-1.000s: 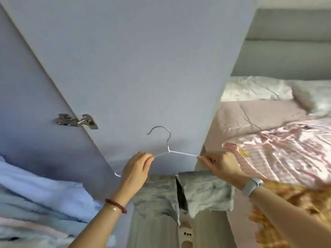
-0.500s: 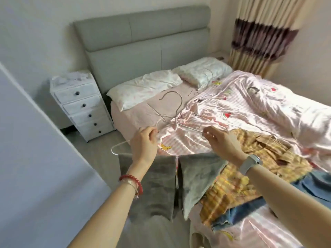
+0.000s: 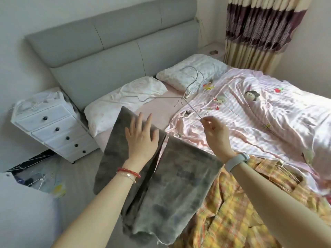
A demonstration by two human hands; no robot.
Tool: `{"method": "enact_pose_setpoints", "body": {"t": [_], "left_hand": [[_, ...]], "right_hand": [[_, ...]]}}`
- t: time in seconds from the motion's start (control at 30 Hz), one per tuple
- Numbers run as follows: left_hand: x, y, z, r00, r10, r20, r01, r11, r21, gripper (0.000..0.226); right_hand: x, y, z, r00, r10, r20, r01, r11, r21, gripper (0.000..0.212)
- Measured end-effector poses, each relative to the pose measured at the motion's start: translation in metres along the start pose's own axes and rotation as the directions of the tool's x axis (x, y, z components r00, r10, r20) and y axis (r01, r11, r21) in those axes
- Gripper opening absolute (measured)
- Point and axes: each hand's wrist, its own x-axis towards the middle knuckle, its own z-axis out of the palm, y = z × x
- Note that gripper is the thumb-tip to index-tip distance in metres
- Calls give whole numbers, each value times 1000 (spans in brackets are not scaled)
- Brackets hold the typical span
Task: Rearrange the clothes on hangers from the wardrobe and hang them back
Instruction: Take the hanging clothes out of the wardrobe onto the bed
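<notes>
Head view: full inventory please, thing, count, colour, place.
hanger: 1, white wire, over the bed, pinched at one end
grey garment: 1, hanging from the hanger
checked shirt: 1, yellow, on the bed's near corner
pillows: 2, white, by the headboard
quilt: 1, pink striped, on the bed
headboard: 1, grey
drawer unit: 1, white, beside the bed
curtain: 1, maroon and cream, far corner
left hand: flat on the garment
right hand: fingers pinch the hanger

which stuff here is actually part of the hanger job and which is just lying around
Part of the job:
wire hanger, pinched by the right hand
grey garment, under the open left hand
yellow plaid garment on the bed

Just lying about:
pillows
white drawer unit
curtain
pink striped quilt
</notes>
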Motion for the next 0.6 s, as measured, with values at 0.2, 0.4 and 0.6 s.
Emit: {"method": "enact_pose_setpoints", "body": {"t": [0.2,0.4,0.6], "left_hand": [[28,44,129,869,10,494,-7,1000,-8,58],[6,37,245,673,-102,732,12,992,127,64],[-13,15,308,573,-190,797,12,975,224,67]], "right_hand": [[100,109,-5,988,149,-33,-153,974,-168,26],[110,259,14,945,321,54,-243,804,-542,32],[131,331,10,932,363,-13,-318,800,-509,33]]}}
